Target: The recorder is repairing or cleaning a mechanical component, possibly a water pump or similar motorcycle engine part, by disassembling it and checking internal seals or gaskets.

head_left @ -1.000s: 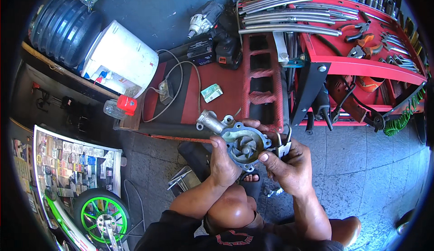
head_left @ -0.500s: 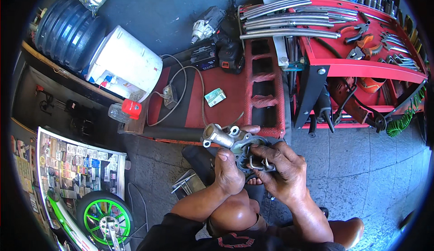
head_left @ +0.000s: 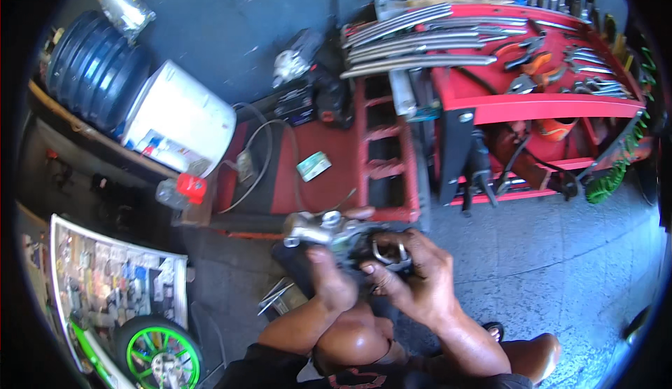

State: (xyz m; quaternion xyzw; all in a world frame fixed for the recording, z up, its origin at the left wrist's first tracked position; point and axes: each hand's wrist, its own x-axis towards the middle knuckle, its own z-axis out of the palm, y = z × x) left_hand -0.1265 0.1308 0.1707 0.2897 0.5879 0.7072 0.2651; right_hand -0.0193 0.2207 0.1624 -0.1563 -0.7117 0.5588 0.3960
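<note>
My left hand [head_left: 330, 280] is closed around a silver metal casting [head_left: 309, 231] with a short tubular neck and bolt lugs, thumb on the near side and a fingertip showing beyond it. At the casting's right end, a dark rounded part [head_left: 362, 247] with bent shiny metal prongs sits against it. My right hand [head_left: 422, 277] grips this dark part between thumb and fingers. Whether the two pieces are joined cannot be made out, as the fingers cover the contact and motion blurs it. Both hands are held up above my knees.
A red bench [head_left: 329, 144] with a banknote and cable lies ahead. At right stands a red tool cart [head_left: 532, 109] with metal tubes and pliers. A white bucket [head_left: 185, 119] is left. Below it are a display board [head_left: 119, 249] and a green wheel [head_left: 162, 357].
Both hands and the held parts have shifted slightly left and down in the picture. The right thumb has moved to the near left of the dark part. The whole view has shifted and blurred.
</note>
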